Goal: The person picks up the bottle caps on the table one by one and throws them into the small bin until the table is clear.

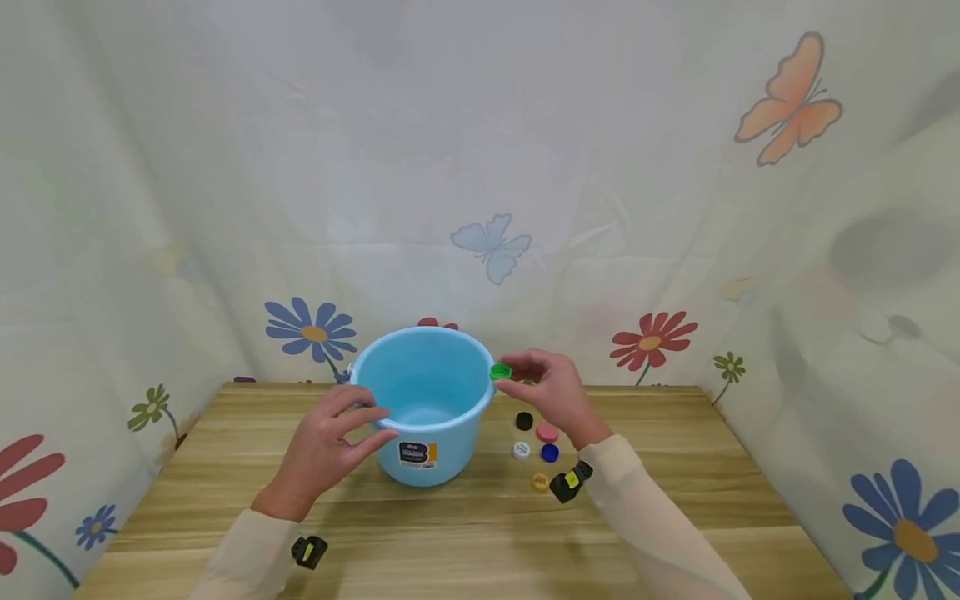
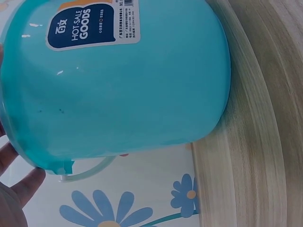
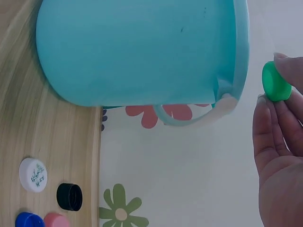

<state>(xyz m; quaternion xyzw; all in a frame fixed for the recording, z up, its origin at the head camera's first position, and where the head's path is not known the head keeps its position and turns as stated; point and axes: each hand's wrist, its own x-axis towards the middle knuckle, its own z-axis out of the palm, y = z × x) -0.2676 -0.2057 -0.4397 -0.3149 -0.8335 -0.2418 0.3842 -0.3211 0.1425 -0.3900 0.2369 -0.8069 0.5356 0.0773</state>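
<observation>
A light blue bucket (image 1: 427,454) stands upright on the wooden table, its label facing me. My left hand (image 1: 330,446) holds the bucket's left front rim, fingers over the edge and thumb near the outer wall. In the left wrist view, fingertips (image 2: 33,182) touch the rim near the handle mount. My right hand (image 1: 551,392) pinches a green bottle cap (image 3: 276,82) between thumb and fingers, just outside the bucket's right rim at about rim height. The bucket's visible inside holds nothing I can make out.
Right of the bucket lie loose caps: black (image 1: 524,421), pink (image 1: 547,432), white (image 1: 521,450), blue (image 1: 550,452) and yellow (image 1: 540,482). A patterned cloth (image 1: 600,292) hangs behind the table (image 1: 465,542) and at both sides. The bucket's handle (image 3: 189,118) hangs toward the back.
</observation>
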